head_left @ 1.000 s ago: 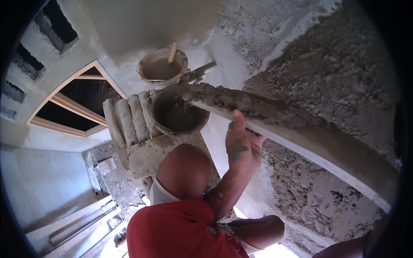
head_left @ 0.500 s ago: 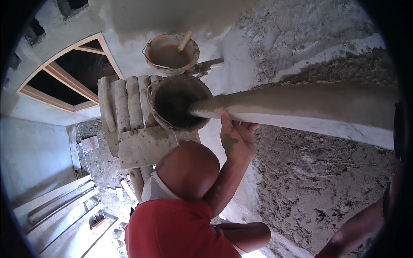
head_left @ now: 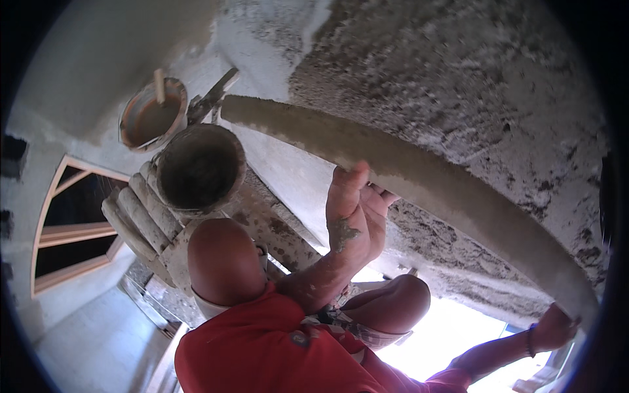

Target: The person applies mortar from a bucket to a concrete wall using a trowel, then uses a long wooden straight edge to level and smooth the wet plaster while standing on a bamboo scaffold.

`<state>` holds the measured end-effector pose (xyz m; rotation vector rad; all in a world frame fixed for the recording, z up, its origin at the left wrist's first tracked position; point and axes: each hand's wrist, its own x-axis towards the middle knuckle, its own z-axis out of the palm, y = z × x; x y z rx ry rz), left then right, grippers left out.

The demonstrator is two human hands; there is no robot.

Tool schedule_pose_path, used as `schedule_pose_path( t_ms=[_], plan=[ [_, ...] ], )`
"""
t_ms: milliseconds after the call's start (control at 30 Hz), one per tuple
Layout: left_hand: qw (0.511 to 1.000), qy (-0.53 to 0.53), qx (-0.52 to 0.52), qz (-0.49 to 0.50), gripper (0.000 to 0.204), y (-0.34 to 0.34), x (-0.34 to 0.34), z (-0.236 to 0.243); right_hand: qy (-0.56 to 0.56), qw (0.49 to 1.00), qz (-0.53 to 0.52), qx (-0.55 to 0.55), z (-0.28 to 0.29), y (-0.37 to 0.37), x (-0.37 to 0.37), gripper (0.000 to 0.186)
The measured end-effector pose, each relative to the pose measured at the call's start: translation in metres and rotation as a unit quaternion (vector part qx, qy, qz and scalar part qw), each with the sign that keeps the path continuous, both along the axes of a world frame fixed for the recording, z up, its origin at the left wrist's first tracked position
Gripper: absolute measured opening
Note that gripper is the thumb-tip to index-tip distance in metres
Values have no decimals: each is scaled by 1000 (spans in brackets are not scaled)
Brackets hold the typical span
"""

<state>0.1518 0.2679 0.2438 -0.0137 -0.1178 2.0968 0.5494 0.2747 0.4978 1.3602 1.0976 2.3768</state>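
Observation:
A long, mortar-smeared screed board lies slantwise before the rough plastered wall, bowed by the lens. My left hand grips its lower edge, thumb on the face and fingers behind; grey mortar sticks to the wrist. Toward the far right end, my right hand, with a dark band at its wrist, closes round the board's edge. Partly hidden by blur and the dark rim, that end is hard to make out. The board's left end stands beside a dark mortar-caked bucket, apart from it.
A second bucket holds greyish mix and a wooden-handled tool. Round poles form a platform under the dark bucket. A wooden window frame is at left. My bare knees are bent below the board.
My view has turned. The board's left end, earlier overlapping the dark bucket's mouth, now lies above and right of it. My right hand has come into view, and the left still holds the board.

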Motion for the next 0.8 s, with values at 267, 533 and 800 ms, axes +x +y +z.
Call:
schedule_pose_path(
  t_ms=[267,533,800],
  plan=[
    [922,82,-367,-95,48,58,96,-119,838,454,303,6,-262,-48,68,36],
    [801,162,-561,-133,70,86,143,-371,945,90,301,-89,-513,-45,140,41],
    [788,188,-562,-167,65,130,78,-490,916,-293,249,113,-592,24,93,28]
  ],
)
